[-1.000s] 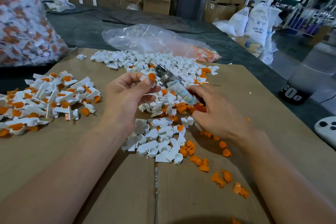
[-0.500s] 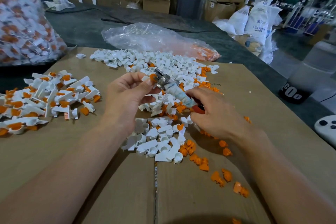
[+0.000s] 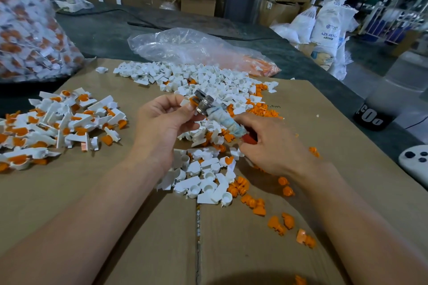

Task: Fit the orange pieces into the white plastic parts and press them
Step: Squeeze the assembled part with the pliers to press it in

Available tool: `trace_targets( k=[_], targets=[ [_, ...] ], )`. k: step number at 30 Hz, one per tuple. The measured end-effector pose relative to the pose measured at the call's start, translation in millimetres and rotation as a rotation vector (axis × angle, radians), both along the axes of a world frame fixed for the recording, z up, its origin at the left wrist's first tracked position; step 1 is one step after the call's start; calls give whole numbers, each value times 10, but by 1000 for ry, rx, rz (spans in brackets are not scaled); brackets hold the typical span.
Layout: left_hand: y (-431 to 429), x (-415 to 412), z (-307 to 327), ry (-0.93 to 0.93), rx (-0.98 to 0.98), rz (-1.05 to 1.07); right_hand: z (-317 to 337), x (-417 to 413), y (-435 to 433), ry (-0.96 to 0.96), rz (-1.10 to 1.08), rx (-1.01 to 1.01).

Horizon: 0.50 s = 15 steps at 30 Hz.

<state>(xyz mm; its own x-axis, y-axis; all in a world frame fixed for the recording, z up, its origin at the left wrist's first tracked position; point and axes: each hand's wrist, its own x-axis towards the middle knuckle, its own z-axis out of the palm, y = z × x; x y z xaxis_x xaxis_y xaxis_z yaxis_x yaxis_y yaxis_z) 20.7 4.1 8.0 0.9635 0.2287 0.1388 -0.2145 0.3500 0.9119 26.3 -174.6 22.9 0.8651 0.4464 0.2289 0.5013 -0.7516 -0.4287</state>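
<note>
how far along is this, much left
Done: a pile of fitted parts on the left, and a bag of them behind it. In hand: the left hand pinches one white part with its orange piece while the right hand holds a metal-headed tool against it. Left: a big heap of empty white parts and loose orange pieces.
</note>
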Motion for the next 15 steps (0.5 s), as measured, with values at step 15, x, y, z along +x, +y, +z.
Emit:
trace_targets(
  k=[15],
  targets=[
    [-5,-1,-11,108,-20,51,-47,-1,67,8,-10,-38]
  ],
)
